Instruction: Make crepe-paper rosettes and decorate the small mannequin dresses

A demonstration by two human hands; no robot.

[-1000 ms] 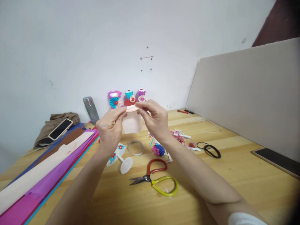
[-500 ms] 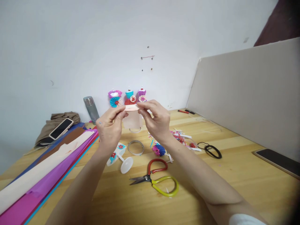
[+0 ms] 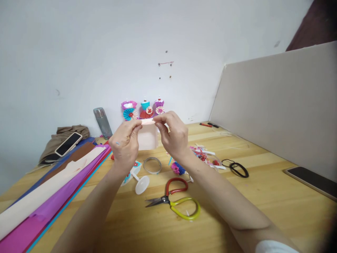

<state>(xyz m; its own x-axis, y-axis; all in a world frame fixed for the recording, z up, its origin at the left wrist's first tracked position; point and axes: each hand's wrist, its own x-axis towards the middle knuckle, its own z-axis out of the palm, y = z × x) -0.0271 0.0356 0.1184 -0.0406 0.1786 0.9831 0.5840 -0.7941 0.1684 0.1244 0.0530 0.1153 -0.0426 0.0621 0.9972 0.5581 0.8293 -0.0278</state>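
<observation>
A pale pink paper strip (image 3: 148,121) is stretched between my hands, its top edge folded and the rest hanging down. My left hand (image 3: 125,141) pinches the strip's left end between thumb and fingers. At the right end my right hand (image 3: 172,133) pinches it in the same way. Below the hands lie a metal ring (image 3: 152,165), a white piece with a round base (image 3: 142,185) and scissors (image 3: 168,200) with one red and one yellow handle.
Colored paper sheets (image 3: 52,182), a phone (image 3: 68,144) on brown cloth and a bottle (image 3: 103,123) are at left. Paper-decorated figures (image 3: 145,109) stand by the wall. Scraps (image 3: 202,154), a black loop (image 3: 239,170) and another phone (image 3: 310,181) lie at right.
The hanging part of the pink paper now looks wider and hides the small ring behind it. My hands have moved slightly closer together.
</observation>
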